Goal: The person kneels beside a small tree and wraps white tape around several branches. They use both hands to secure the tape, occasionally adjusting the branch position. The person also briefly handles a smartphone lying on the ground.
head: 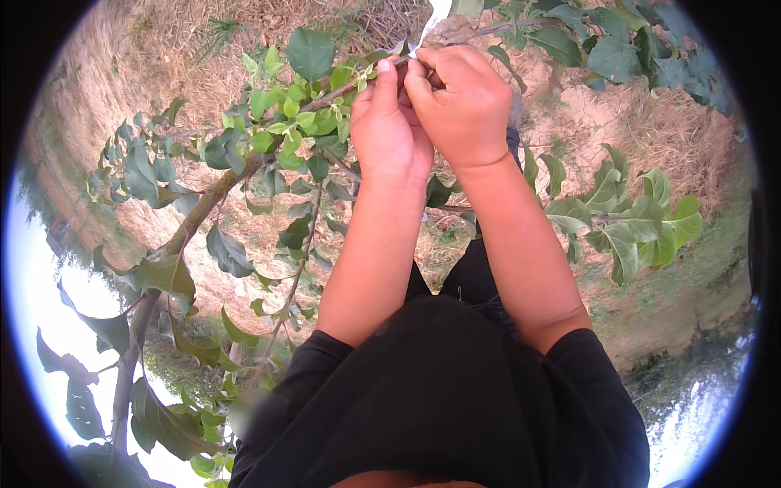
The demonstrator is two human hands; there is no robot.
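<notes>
Both hands are close together at the top centre, at the end part of a leafy tree branch (329,97). My left hand (390,122) is palm up, its thumb pressed on the thin brown stem and its fingers curled beneath. Just to its right, my right hand (460,100) has thumb and forefinger pinched at the lower end of a white strip (434,24), whose material I cannot make out. The strip runs up from the fingertips past the stem. Small bright green leaves (293,122) grow on the branch beside my left hand. The fingers hide where strip and stem meet.
A thicker limb (204,204) curves up from the lower left. A thin side branch (305,244) hangs left of my left forearm. Leafy branches lie at right (634,222) and upper right (610,49). Dry grass and soil (671,140) cover the ground.
</notes>
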